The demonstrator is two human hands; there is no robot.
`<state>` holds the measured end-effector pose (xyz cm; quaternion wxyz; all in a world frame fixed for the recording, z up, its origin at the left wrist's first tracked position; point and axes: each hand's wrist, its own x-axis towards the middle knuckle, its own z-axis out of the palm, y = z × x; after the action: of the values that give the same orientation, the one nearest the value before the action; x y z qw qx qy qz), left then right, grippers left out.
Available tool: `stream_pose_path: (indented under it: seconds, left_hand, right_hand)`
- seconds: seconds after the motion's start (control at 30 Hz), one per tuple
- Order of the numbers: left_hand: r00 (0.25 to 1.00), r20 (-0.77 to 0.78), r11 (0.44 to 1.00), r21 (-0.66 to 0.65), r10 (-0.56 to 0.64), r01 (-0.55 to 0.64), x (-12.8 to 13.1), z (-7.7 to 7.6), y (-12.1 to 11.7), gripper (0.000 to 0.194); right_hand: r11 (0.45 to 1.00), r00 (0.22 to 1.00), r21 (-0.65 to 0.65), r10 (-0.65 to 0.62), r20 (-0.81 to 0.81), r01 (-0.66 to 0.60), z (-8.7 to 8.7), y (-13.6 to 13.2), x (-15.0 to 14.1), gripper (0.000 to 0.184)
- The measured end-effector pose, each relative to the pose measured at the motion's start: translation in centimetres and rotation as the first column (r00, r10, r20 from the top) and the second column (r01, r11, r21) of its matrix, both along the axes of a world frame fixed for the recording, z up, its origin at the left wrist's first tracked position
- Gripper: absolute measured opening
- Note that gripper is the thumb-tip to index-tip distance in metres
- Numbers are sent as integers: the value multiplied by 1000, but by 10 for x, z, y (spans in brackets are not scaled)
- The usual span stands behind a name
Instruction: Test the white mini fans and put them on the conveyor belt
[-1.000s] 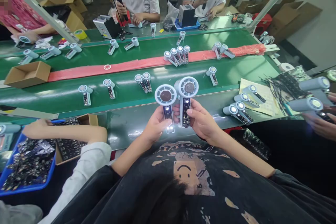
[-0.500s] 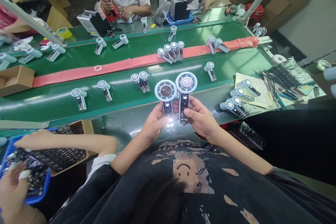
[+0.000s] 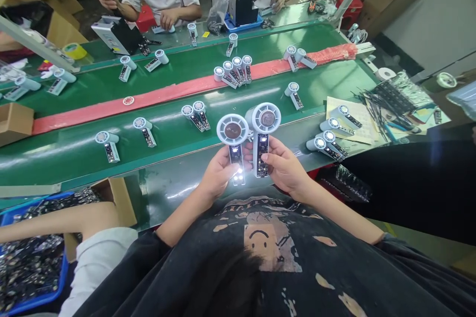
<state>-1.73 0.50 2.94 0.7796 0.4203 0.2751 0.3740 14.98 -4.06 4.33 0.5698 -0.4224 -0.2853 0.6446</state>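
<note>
You hold one pale blue fan unit [image 3: 232,131] upright in your left hand [image 3: 219,173], your thumb at the glowing lights low on its circuit board [image 3: 235,156]. Your right hand [image 3: 286,166] grips a second fan unit [image 3: 266,119] just beside it, thumb on its dark board. Beyond them, more units rest on the green belt [image 3: 163,133], and four stand bunched by the red strip [image 3: 178,90]. To your right, others lie near paper sheets [image 3: 334,106].
</note>
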Motion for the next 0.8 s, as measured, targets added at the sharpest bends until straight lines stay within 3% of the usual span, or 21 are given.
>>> stream_pose_path:
  seconds: [0.33,0.8]
  left_hand:
    - [1000,-6,1000,3,0,0,-2,1,-3,53]
    - [999,-18,999,14,34,-33,-13,-2,-10,49]
  right_hand:
    - [999,999,25,40,11,-40,3,-3,-1,55]
    - [997,998,51,64,-10,-64,-2,-5,-9,51]
